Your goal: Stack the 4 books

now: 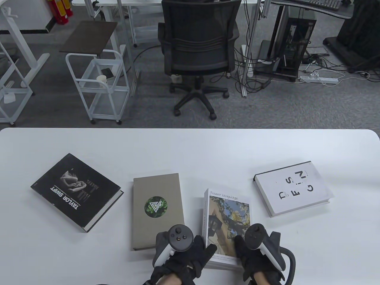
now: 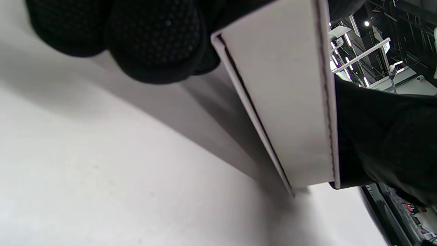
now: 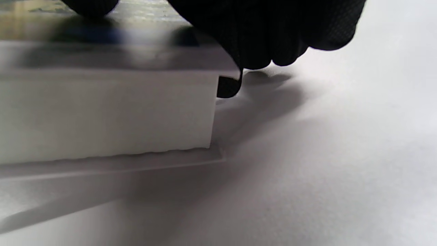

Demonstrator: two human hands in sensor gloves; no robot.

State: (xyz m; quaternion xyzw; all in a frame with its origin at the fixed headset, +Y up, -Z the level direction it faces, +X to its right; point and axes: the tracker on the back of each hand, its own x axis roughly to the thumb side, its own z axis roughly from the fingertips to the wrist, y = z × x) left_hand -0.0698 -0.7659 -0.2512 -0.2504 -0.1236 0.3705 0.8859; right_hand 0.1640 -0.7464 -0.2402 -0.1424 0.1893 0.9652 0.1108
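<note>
Four books lie apart on the white table (image 1: 190,148): a black Taylor Swift book (image 1: 76,191) at left, a grey book with a green emblem (image 1: 157,210), a "Flower language" book (image 1: 227,219) and a white book with black letters (image 1: 292,188) at right. My left hand (image 1: 204,248) holds the near left corner of the Flower language book, and my right hand (image 1: 239,246) holds its near right corner. In the right wrist view my fingers (image 3: 266,34) lie on the cover with a fingertip under its edge; the page block (image 3: 102,109) rests on the table. The left wrist view shows the book's white edge (image 2: 286,102) beside my fingers (image 2: 153,41).
The grey book lies just left of my left hand. Beyond the table's far edge stand a black office chair (image 1: 199,44), a white trolley (image 1: 98,83) and a computer tower with cables (image 1: 292,44) on the floor.
</note>
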